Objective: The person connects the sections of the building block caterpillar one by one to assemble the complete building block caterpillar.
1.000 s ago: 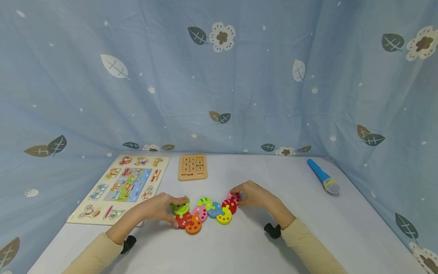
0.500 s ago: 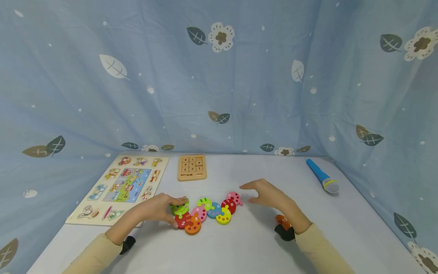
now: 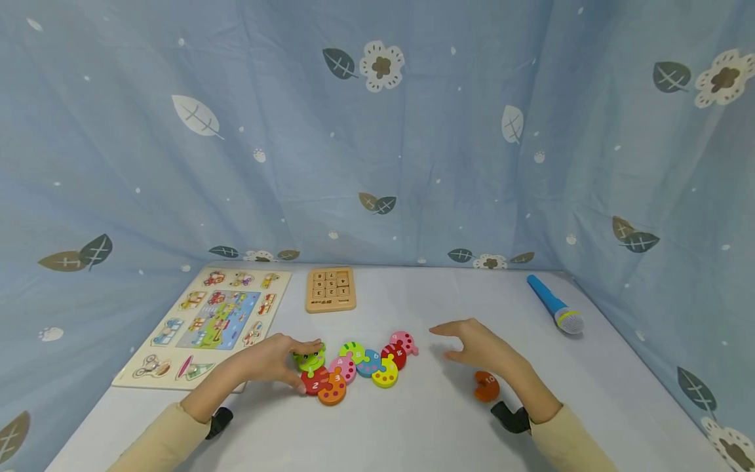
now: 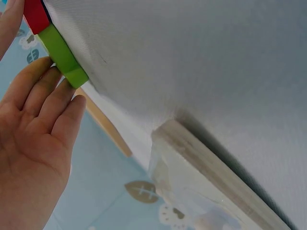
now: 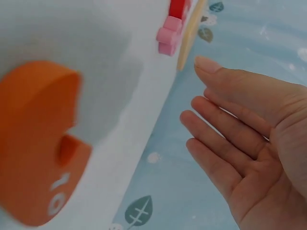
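A caterpillar number puzzle (image 3: 368, 362) of joined coloured pieces lies in a wavy row on the table. My left hand (image 3: 272, 358) is at its left end, fingertips against the green smiling head (image 3: 310, 360) and thumb at the red piece marked 2 (image 3: 315, 380). In the left wrist view, the fingers touch the edge of the green head (image 4: 61, 55). To the right of the pink piece 9 (image 3: 404, 342), my right hand (image 3: 476, 344) hovers with thumb and fingers apart, holding nothing. The orange piece marked 10 (image 3: 487, 387) lies separate, below that hand.
A peg puzzle board (image 3: 218, 328) with vehicle pictures lies at the left. Behind the caterpillar is a wooden number slide puzzle (image 3: 331, 289). A blue toy microphone (image 3: 554, 304) lies at the back right. A blue patterned curtain (image 3: 413, 131) hangs behind the table.
The right hand has let go of the pink piece 9 and moved right, away from the caterpillar. The orange piece 10 has come into sight. The left hand has stayed in place.
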